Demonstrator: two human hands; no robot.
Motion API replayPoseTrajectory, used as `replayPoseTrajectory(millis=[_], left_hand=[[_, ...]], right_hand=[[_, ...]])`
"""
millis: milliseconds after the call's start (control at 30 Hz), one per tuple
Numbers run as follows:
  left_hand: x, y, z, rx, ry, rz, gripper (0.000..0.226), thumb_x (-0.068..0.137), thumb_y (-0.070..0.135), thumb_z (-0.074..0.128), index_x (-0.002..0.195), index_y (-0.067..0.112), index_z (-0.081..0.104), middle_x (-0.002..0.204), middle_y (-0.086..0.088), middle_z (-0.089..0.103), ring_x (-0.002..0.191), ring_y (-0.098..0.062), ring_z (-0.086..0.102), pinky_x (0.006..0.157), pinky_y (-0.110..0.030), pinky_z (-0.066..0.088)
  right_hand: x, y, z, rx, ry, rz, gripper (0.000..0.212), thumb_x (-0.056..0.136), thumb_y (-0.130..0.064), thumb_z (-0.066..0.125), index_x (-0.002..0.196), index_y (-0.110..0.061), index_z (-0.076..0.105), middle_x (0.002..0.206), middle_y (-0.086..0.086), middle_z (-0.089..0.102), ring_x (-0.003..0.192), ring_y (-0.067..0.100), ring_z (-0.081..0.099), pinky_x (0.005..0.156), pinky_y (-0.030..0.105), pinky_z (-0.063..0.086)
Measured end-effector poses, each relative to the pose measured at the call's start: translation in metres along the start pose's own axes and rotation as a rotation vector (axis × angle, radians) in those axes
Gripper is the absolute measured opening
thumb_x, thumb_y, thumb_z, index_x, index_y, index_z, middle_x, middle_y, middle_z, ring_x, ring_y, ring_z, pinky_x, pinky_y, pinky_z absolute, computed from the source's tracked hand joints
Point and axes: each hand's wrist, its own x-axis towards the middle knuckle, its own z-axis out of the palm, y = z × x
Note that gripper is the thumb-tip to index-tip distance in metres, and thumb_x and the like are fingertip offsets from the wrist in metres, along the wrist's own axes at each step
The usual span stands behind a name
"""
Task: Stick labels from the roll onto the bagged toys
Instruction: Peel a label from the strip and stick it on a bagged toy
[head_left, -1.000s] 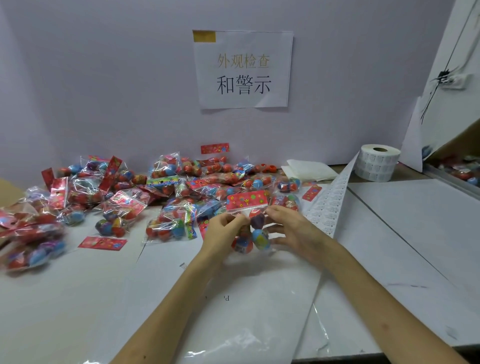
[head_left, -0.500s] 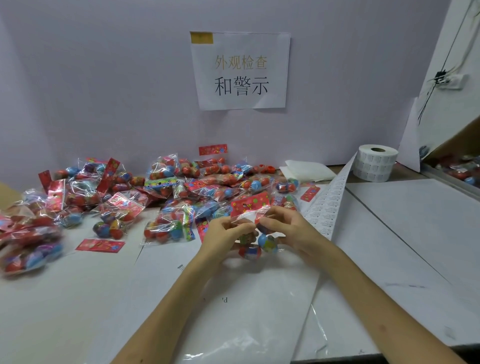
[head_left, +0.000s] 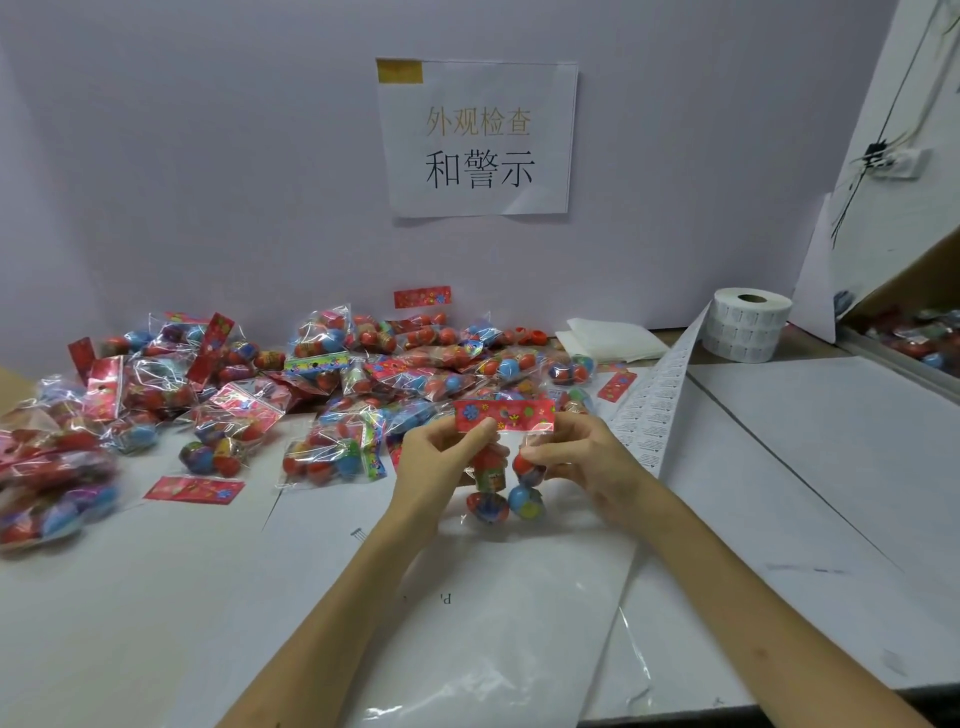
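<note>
Listing the head view, we record the following.

Item one: a clear plastic bag of colourful toy balls (head_left: 506, 486), topped by a red flowered header card (head_left: 504, 415). It hangs upright above the white counter (head_left: 156, 597), in the middle of the view, raised between both hands.

Item two: the left hand (head_left: 431, 462). Its thumb lies over the lower left corner of the header card, with the fingers curled behind, so it pinches the bag's top.

Item three: the right hand (head_left: 592, 457). Its fingers curl round the right side of the same bag, just under the card's right corner.

Item four: a white roll of small printed labels (head_left: 748, 325), standing on end at the far right of the counter. A long strip of labels (head_left: 660, 410) trails from it towards the right hand.

Item five: a heap of bagged toys (head_left: 363, 374), spread along the back and left of the counter. One loose red card (head_left: 195, 488) lies flat just before it.

Item six: a clear plastic sheet (head_left: 493, 649) lying on the counter beneath the forearms.

Item seven: a folded white cloth (head_left: 608, 338), left of the roll.

Item eight: a white paper sign with printed characters (head_left: 478, 137), fixed to the pale wall above the heap.
</note>
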Motion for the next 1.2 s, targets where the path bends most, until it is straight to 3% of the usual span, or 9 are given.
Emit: replayPoseTrajectory(millis=[100, 267, 333, 400, 667, 833, 933, 1033, 1200], left_hand=[[-0.002, 0.001, 0.001, -0.01, -0.043, -0.045, 0.034, 0.079, 0.05, 0.074, 0.093, 0.02, 0.075, 0.088, -0.003, 0.079, 0.083, -0.019, 0.077, 0.066, -0.026, 0.06], [-0.002, 0.005, -0.003, -0.202, -0.258, -0.293, 0.054, 0.084, 0.04, 0.08, 0.127, 0.012, 0.065, 0.123, -0.013, 0.072, 0.113, -0.034, 0.07, 0.088, -0.05, 0.061], [-0.003, 0.009, -0.007, -0.297, -0.371, -0.402, 0.055, 0.087, 0.033, 0.081, 0.131, 0.007, 0.061, 0.124, -0.02, 0.07, 0.112, -0.041, 0.069, 0.085, -0.055, 0.061], [-0.004, 0.011, -0.008, -0.321, -0.412, -0.437, 0.056, 0.085, 0.027, 0.081, 0.131, 0.002, 0.06, 0.119, -0.02, 0.072, 0.109, -0.041, 0.071, 0.075, -0.048, 0.064], [0.001, 0.007, -0.007, -0.256, -0.349, -0.407, 0.053, 0.075, 0.026, 0.084, 0.12, 0.004, 0.064, 0.11, -0.016, 0.076, 0.103, -0.037, 0.074, 0.073, -0.047, 0.063], [-0.001, 0.001, -0.003, -0.154, -0.282, -0.322, 0.061, 0.07, 0.029, 0.088, 0.117, 0.0, 0.064, 0.11, -0.022, 0.074, 0.103, -0.035, 0.074, 0.095, -0.059, 0.056], [0.001, 0.001, -0.003, -0.144, -0.145, -0.283, 0.054, 0.065, 0.025, 0.089, 0.107, 0.002, 0.064, 0.108, -0.02, 0.073, 0.097, -0.031, 0.075, 0.081, -0.049, 0.062], [0.004, 0.002, -0.007, -0.124, -0.068, -0.175, 0.037, 0.078, 0.012, 0.083, 0.109, 0.001, 0.065, 0.101, -0.017, 0.072, 0.09, -0.03, 0.073, 0.068, -0.035, 0.057], [0.004, 0.002, -0.004, -0.058, 0.032, -0.107, 0.02, 0.083, 0.002, 0.077, 0.1, 0.01, 0.072, 0.095, -0.006, 0.077, 0.094, -0.029, 0.073, 0.076, -0.039, 0.058]], right_hand=[[0.0, 0.0, 0.001, -0.024, 0.031, -0.023, 0.01, 0.084, -0.005, 0.075, 0.091, -0.011, 0.078, 0.08, 0.007, 0.074, 0.072, 0.019, 0.068, 0.067, 0.029, 0.056], [0.0, 0.0, 0.002, -0.053, 0.142, -0.104, 0.008, 0.086, -0.008, 0.075, 0.093, -0.009, 0.078, 0.085, 0.017, 0.074, 0.076, 0.024, 0.067, 0.071, 0.036, 0.053], [0.0, 0.0, 0.002, -0.089, 0.178, -0.14, 0.004, 0.086, -0.008, 0.075, 0.089, -0.006, 0.075, 0.077, 0.013, 0.073, 0.072, 0.021, 0.064, 0.067, 0.032, 0.051], [0.0, -0.001, 0.002, -0.128, 0.207, -0.158, 0.008, 0.087, -0.007, 0.075, 0.079, -0.008, 0.071, 0.066, 0.0, 0.069, 0.062, 0.01, 0.061, 0.059, 0.024, 0.049], [0.0, -0.001, 0.002, -0.182, 0.181, -0.177, 0.012, 0.086, -0.002, 0.075, 0.076, -0.006, 0.071, 0.059, -0.008, 0.066, 0.058, 0.002, 0.06, 0.058, 0.017, 0.05], [-0.002, 0.001, 0.007, -0.174, 0.152, -0.168, 0.009, 0.082, -0.002, 0.078, 0.078, -0.005, 0.071, 0.068, -0.003, 0.071, 0.068, 0.008, 0.065, 0.067, 0.021, 0.054], [-0.003, 0.002, 0.012, -0.159, 0.104, -0.106, 0.027, 0.086, -0.024, 0.076, 0.091, 0.001, 0.067, 0.085, 0.014, 0.073, 0.081, 0.018, 0.068, 0.075, 0.035, 0.056], [-0.005, 0.0, 0.016, -0.127, 0.021, -0.004, 0.045, 0.081, -0.044, 0.07, 0.109, -0.008, 0.07, 0.092, 0.004, 0.073, 0.089, 0.014, 0.071, 0.078, 0.033, 0.059], [-0.004, 0.0, 0.014, -0.218, 0.061, -0.012, 0.025, 0.088, -0.03, 0.074, 0.104, -0.011, 0.07, 0.085, -0.002, 0.075, 0.083, 0.015, 0.073, 0.076, 0.035, 0.061]])
